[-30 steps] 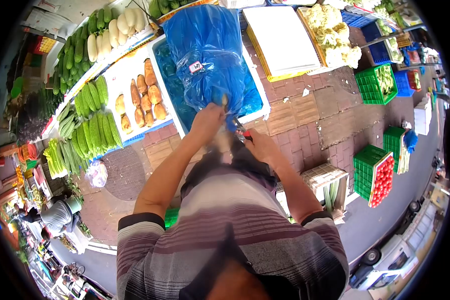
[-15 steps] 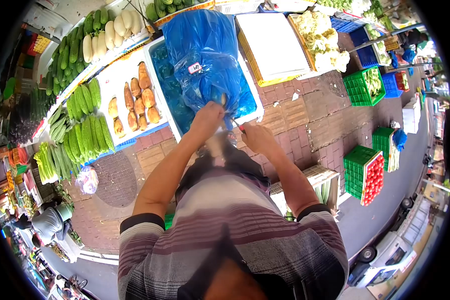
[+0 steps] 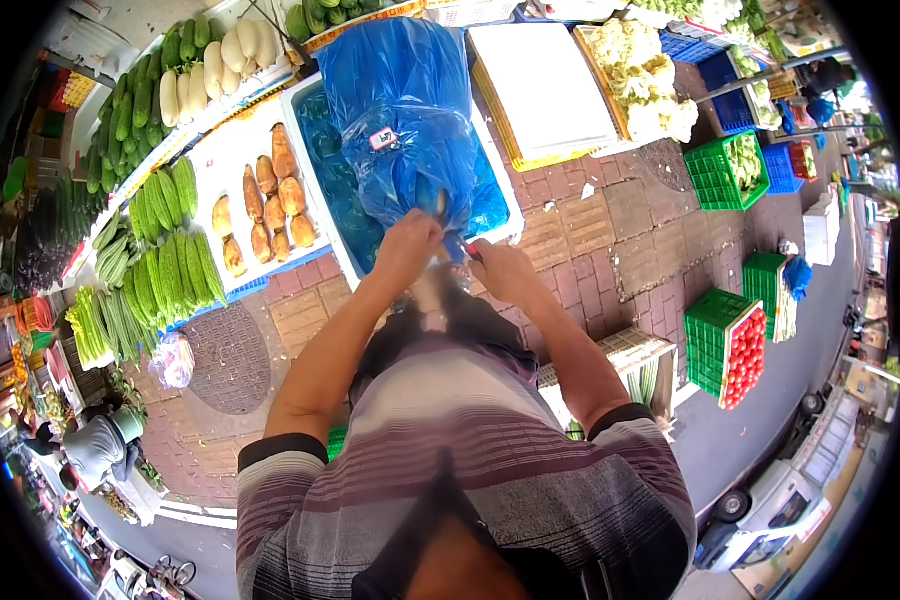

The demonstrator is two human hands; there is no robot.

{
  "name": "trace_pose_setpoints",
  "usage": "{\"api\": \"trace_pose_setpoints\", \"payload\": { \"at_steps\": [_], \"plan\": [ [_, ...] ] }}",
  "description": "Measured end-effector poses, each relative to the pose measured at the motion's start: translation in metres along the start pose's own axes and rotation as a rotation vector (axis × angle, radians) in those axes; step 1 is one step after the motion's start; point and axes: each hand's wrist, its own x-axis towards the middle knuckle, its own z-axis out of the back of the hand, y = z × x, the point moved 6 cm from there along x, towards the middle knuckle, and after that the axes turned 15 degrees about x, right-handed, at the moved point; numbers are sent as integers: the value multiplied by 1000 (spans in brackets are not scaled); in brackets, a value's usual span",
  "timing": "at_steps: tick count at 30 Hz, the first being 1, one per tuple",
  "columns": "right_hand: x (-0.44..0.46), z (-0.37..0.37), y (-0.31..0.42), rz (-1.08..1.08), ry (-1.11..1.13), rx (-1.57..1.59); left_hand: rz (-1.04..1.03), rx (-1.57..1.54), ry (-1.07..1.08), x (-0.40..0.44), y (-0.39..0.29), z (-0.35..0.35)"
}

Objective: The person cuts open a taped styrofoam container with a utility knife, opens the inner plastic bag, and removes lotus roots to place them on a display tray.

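Observation:
A large blue plastic bag (image 3: 400,80) with a small white label (image 3: 383,138) lies over a white foam box (image 3: 511,197). Blue plastic also lines that box. My left hand (image 3: 410,246) is closed on the gathered lower end of the bag, and something pale shows through the plastic just above its fingers. To the right, close to the bag's end, my right hand (image 3: 503,270) is closed around a small tool with a red handle (image 3: 474,254). Its tip is too small to make out.
Carrots or similar brown roots (image 3: 290,197), bitter gourds (image 3: 170,270) and white gourds (image 3: 213,70) lie to the left. A white lid-like board on a yellow crate (image 3: 550,160) and cauliflower (image 3: 640,65) are at right. Green crates, one with tomatoes (image 3: 745,355), stand on the pavement.
My right hand has shifted slightly left and up, toward the bag's end, with the red-handled tool. My left hand keeps its hold on the bag, almost unmoved.

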Motion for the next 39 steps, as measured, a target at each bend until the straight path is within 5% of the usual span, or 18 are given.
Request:
{"api": "trace_pose_setpoints", "payload": {
  "at_steps": [8, 14, 17, 21, 28, 33, 39],
  "plan": [
    [-14, 1, 8, 107, -133, 81, -17, -32, -23, -1, 4, -4],
    [-10, 9, 18, -2, -35, 24, -11, -49, -26, -2, 0, 0],
    [-19, 29, 30, 117, -321, 87, -48, -16, 3, -6, 5, -4],
    [-27, 84, 48, 14, -457, 420, -47, -64, -121, -13, 1, 5],
    [-7, -6, -8, -374, -214, 883, 110, -13, -176, -49, 14, -3],
    [11, -32, 8, -139, -159, 568, 35, -130, -301, -59, 12, -4],
    [32, -35, 14, -111, -42, 323, 100, -132, -269, -66, 14, -10]
  ]
}}
